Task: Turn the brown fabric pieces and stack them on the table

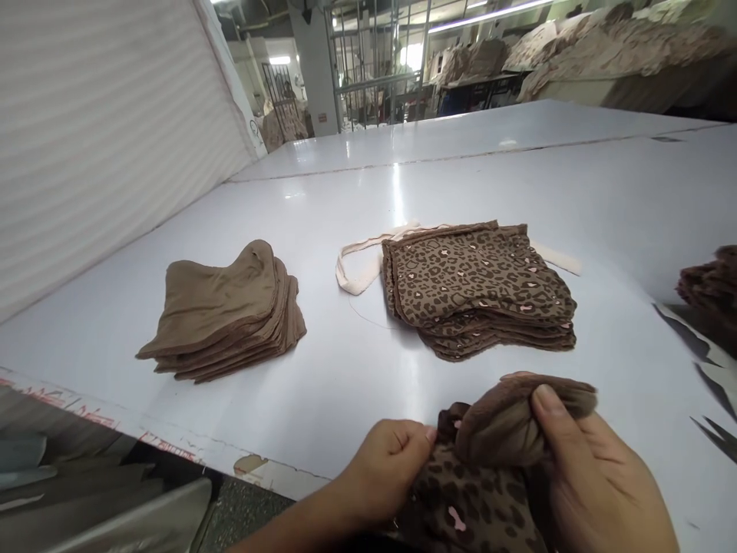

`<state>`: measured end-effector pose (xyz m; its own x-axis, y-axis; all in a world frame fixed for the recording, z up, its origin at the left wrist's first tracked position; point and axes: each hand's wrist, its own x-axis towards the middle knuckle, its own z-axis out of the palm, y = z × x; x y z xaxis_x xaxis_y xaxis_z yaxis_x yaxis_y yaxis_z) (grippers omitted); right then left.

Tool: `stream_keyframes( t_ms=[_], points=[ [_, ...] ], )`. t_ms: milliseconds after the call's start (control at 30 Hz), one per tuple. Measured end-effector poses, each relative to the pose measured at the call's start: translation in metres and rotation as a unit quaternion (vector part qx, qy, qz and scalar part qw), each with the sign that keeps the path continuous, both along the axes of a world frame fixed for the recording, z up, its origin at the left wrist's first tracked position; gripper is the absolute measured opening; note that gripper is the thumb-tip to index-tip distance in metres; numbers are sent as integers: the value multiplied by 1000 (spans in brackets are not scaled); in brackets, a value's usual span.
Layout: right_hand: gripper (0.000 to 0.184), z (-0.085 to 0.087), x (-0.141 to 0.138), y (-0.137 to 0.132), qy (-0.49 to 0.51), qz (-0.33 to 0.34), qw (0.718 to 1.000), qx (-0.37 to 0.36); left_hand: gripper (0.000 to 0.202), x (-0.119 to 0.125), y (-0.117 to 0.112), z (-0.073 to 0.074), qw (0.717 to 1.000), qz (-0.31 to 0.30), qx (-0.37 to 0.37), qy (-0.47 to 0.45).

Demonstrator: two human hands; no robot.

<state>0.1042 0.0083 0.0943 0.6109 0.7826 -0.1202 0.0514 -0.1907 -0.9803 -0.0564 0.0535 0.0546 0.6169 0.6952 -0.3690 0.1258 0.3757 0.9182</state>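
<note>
Near the front edge of the table, my left hand [383,468] is closed on the edge of a leopard-print fabric piece [477,491]. A plain brown part [500,430] of the cloth is folded up over the print. My right hand [604,468] pinches this brown part, thumb on top. Beyond my hands lies a stack of leopard-print fabric pieces [477,276], with a cream fabric strip [354,280] running underneath. To the left sits a stack of plain brown fabric pieces [230,307]. The lower end of the held cloth runs out of view.
The white table [334,369] stretches far back. Dark scissor-like blades [717,438] and a dark brown fuzzy pile [714,292] lie at the right edge. A tall pale fabric stack [115,130] rises at left. Cloth heaps [633,54] stand behind.
</note>
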Motion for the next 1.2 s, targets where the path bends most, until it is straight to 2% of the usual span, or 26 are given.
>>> stream_keyframes(
  t_ms=[100,167,200,233,267,300,367,400,433,467,500,567,667,767,867,967,1000,1067,1133,1167,1200],
  points=[
    [46,-12,3,6,-57,112,992,18,45,2,17,11,995,91,21,-38],
    [48,-21,4,4,-82,196,977,17,42,2,24,17,993,100,26,-49],
    [43,-24,4,2,-78,227,971,11,41,2,24,20,993,103,45,-42],
    [35,-25,4,2,-75,245,967,6,39,1,23,23,989,119,89,-23],
    [28,-25,3,2,-71,250,966,2,36,0,21,25,975,147,165,4],
    [24,-23,2,3,-68,236,969,1,32,-1,17,27,945,181,270,28],
    [25,-18,-1,5,-68,164,984,7,28,-1,7,30,839,218,494,64],
    [27,-15,-3,6,-66,125,990,13,30,-1,3,31,785,208,577,85],
    [30,-12,-6,7,-62,101,993,20,32,0,-1,31,747,182,630,114],
    [32,-10,-8,7,-58,88,994,28,34,1,-3,31,726,149,655,149],
    [33,-10,-10,6,-52,80,995,34,34,2,-3,31,720,113,661,178],
    [32,-11,-11,3,-29,92,995,30,32,4,-1,28,734,44,652,187],
    [32,-14,-7,0,15,56,998,-5,30,2,4,23,762,-56,638,97],
    [31,-11,-4,4,119,7,993,0,32,-2,3,18,793,-111,598,13],
    [25,-10,-8,12,228,8,973,43,31,-9,0,18,838,-156,523,-23],
    [19,-18,-9,11,270,32,960,65,26,-17,4,30,883,-222,414,0],
    [18,-21,-9,9,264,51,961,65,26,-20,7,36,900,-209,383,13],
    [19,-23,-8,3,198,85,974,66,25,-22,16,50,927,-98,356,65],
    [21,-17,-9,-1,109,141,981,78,23,-19,25,59,925,12,360,125],
    [21,-12,-10,-2,73,165,980,85,23,-16,28,60,921,22,363,141],
    [21,-7,-11,-2,50,186,978,87,21,-12,31,58,923,-7,359,138]
  ],
)
